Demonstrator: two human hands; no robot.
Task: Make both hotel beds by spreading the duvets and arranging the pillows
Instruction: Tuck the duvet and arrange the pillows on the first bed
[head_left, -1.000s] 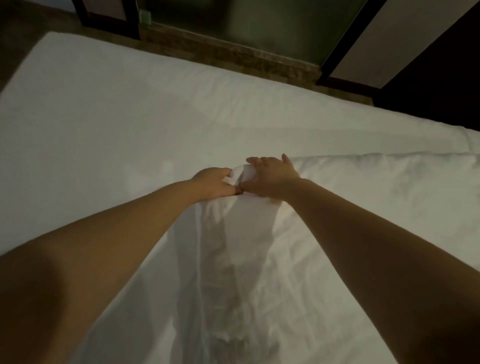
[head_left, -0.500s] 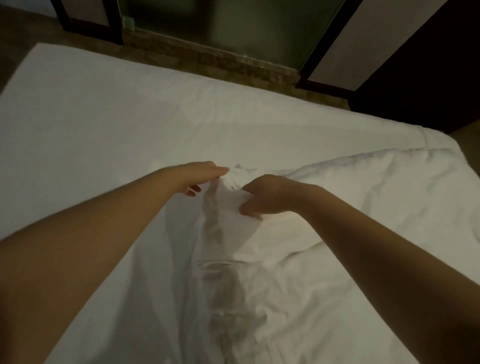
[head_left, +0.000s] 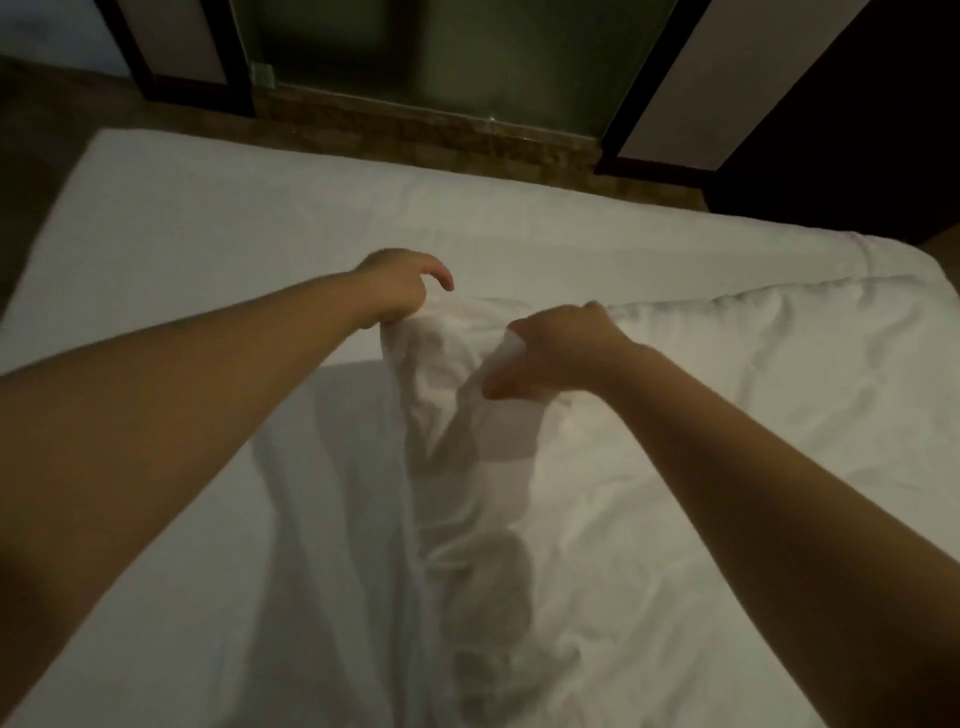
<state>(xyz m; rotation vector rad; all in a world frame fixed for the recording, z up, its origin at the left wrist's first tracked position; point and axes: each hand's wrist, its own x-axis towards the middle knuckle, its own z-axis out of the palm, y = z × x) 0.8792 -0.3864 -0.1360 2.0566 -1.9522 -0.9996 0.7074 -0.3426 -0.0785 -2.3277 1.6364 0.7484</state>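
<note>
Fingers (head_left: 435, 268): curled on both hands, pinching duvet (head_left: 727, 415) edge
Left hand (head_left: 397, 296): holds left side of fold
Right hand (head_left: 563, 353): pinches right side
Bed (head_left: 234, 234): duvet covers right part

White matt cloth duvet (head_left: 649, 467), creased and rumpled; smooth cloth sheet (head_left: 234, 234); glossy dark glass door (head_left: 426, 57)

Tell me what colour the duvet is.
The duvet is plain white, without pattern; the head view shows it.
</note>
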